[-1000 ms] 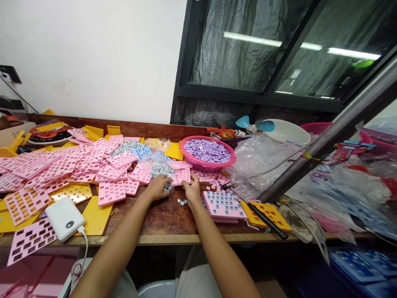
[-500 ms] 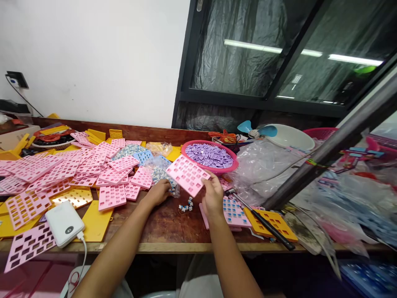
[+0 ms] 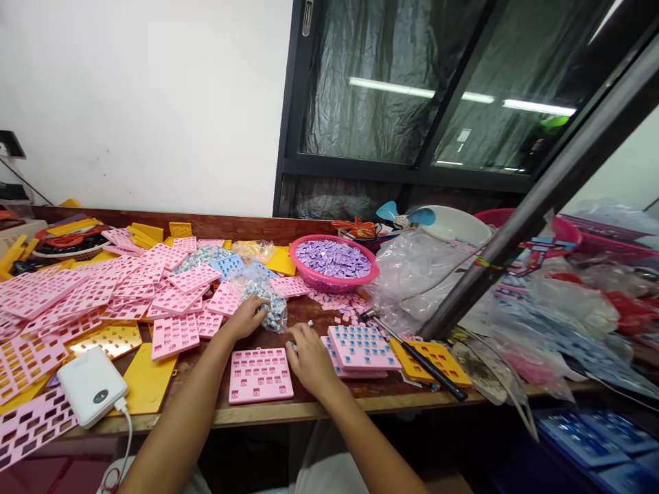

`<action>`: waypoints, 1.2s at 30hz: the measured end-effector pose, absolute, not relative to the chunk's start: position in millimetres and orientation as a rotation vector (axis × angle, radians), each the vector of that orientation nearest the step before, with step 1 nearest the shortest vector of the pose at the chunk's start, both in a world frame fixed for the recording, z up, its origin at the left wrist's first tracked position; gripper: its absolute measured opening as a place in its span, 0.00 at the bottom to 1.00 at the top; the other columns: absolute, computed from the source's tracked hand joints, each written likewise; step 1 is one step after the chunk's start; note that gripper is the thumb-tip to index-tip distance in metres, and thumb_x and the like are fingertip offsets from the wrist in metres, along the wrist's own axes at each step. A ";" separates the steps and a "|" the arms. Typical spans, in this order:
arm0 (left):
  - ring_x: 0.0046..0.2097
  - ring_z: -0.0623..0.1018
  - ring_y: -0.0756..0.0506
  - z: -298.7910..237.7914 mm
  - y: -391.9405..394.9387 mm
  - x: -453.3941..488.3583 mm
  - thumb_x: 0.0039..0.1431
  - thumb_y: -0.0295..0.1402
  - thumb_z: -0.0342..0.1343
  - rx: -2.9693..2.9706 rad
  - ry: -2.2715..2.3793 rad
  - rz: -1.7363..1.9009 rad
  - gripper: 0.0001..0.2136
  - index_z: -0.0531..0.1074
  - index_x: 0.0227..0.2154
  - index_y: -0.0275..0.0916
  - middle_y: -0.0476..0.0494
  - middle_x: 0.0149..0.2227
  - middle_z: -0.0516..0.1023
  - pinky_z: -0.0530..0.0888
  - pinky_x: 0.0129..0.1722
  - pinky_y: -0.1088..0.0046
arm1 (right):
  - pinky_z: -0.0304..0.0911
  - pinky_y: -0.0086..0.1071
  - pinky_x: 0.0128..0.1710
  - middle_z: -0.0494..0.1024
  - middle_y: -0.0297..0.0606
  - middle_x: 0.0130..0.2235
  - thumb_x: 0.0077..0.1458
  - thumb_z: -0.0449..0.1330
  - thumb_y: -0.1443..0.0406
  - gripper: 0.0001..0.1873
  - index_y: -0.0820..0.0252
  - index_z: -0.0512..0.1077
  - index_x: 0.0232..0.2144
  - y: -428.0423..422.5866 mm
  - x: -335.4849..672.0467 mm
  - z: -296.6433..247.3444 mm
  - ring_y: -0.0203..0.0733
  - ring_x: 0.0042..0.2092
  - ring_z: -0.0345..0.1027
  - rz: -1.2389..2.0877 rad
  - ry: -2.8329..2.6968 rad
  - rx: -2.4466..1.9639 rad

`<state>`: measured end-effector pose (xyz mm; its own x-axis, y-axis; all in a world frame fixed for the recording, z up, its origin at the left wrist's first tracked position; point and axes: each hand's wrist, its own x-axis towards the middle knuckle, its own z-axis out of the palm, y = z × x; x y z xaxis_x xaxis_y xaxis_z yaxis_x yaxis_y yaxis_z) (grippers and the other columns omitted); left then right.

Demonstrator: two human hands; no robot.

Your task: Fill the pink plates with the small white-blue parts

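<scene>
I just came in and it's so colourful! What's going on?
At a brown wooden table, someone's left hand is at a clear plastic bag of small white-and-blue pieces. Their right hand is just right of a flat pink plastic board with square recesses. Farther right, a pink board with blue pieces lies on another.

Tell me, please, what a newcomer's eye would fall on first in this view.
First would probably come the round, bright-pink plastic basket heaped with small purple pieces, near the back of the reddish-brown wooden bench. To its left, a sprawling pile of flat pink panels with rows of holes would likely follow. At the front, just left of the bare right hand, lies a pink rectangular tray with small recesses.
</scene>
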<state>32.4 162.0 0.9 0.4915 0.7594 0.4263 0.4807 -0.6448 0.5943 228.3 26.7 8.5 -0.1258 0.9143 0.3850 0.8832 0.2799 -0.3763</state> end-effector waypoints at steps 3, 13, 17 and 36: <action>0.47 0.76 0.41 0.2 163.5 31.4 0.66 0.34 0.49 2.351 1.030 0.974 0.19 0.72 0.57 0.36 0.38 0.46 0.77 0.72 0.52 0.61 | 0.63 0.44 0.53 0.74 0.55 0.51 0.58 0.54 0.75 0.19 0.63 0.72 0.51 49.1 235.3 32.0 0.55 0.55 0.67 -0.236 -2.153 -1.976; 0.44 0.79 0.43 10.3 157.4 30.9 0.67 0.37 0.51 2.265 0.956 0.998 0.18 0.74 0.55 0.40 0.42 0.47 0.82 0.74 0.47 0.67 | 0.70 0.39 0.45 0.81 0.59 0.45 0.60 0.57 0.72 0.13 0.67 0.78 0.44 95.6 236.3 31.0 0.55 0.48 0.77 -0.041 -2.207 -2.277; 0.45 0.79 0.42 14.1 152.8 31.8 0.68 0.39 0.50 2.308 0.967 0.996 0.17 0.75 0.53 0.40 0.41 0.48 0.81 0.73 0.49 0.66 | 0.69 0.39 0.44 0.81 0.57 0.44 0.57 0.56 0.74 0.14 0.66 0.79 0.42 89.8 234.0 37.0 0.54 0.46 0.78 -0.015 -2.263 -2.183; 0.46 0.73 0.44 46.1 58.9 -13.0 0.72 0.39 0.42 2.195 1.229 0.895 0.14 0.73 0.43 0.43 0.43 0.43 0.73 0.70 0.48 0.67 | 0.66 0.33 0.43 0.82 0.36 0.40 0.59 0.63 0.65 0.11 0.55 0.80 0.44 74.2 198.5 15.5 0.42 0.40 0.74 0.852 -2.152 -0.953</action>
<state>-13.0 58.9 46.1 0.3871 0.8677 0.3119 0.5632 -0.4903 0.6651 198.5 74.2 15.5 -0.5415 0.7932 0.2785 0.3874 0.5294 -0.7548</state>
